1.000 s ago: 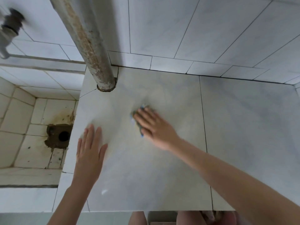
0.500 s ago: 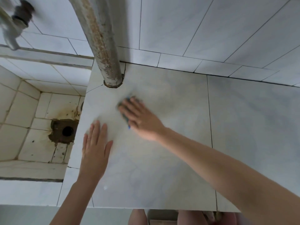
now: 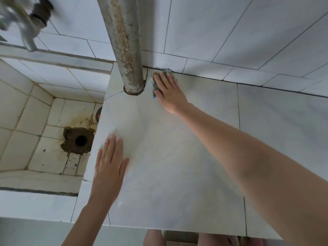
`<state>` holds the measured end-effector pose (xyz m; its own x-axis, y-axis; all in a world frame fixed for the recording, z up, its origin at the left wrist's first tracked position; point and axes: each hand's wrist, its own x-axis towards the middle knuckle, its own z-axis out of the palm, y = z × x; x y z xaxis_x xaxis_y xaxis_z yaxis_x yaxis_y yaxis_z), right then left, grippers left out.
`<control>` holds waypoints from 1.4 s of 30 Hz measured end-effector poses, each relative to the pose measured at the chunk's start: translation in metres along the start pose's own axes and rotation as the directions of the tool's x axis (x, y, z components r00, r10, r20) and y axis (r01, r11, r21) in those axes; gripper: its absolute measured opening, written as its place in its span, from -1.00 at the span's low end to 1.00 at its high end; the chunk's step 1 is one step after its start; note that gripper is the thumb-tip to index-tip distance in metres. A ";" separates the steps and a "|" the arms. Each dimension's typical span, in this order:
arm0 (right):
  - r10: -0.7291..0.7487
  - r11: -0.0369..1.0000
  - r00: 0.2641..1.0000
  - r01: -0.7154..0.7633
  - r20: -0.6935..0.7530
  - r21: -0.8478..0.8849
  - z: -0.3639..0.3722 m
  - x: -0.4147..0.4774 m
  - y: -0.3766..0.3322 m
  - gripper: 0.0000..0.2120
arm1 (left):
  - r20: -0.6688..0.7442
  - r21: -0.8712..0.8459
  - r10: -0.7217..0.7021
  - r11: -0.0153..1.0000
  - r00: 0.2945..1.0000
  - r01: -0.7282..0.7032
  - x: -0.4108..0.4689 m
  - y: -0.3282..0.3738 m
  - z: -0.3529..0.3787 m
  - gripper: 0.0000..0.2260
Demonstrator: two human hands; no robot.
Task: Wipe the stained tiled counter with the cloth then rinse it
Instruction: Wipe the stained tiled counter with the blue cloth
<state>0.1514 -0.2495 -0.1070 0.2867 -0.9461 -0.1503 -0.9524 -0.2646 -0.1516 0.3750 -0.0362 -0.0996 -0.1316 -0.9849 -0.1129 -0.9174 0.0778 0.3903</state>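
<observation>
- One sink, one stained drain hole.
- One left hand: fingers straight, flat on the bench.
- One rusted pipe.
- One cloth, beside the pipe, at the back wall.
- One right hand: fingers straight, pressing the cloth.

Your bare hands and arms, seen from above

Your left hand and left forearm show at the lower left of the frame, uncovered to its edge; your right hand and right forearm fill the lower right, equally bare; your legs show bare at the bottom edge.
</observation>
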 end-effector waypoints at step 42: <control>-0.007 0.990 0.995 0.021 -0.099 0.138 0.070 -0.280 -0.178 -0.49 | 0.044 0.018 0.038 0.999 0.998 -0.039 -0.099 -0.037 -0.004 -0.48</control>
<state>0.2478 0.0750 -0.1061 0.2820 -0.9580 -0.0517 -0.9227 -0.2561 -0.2882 0.4230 0.0574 -0.0995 -0.1825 -0.9735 -0.1380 -0.9182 0.1186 0.3780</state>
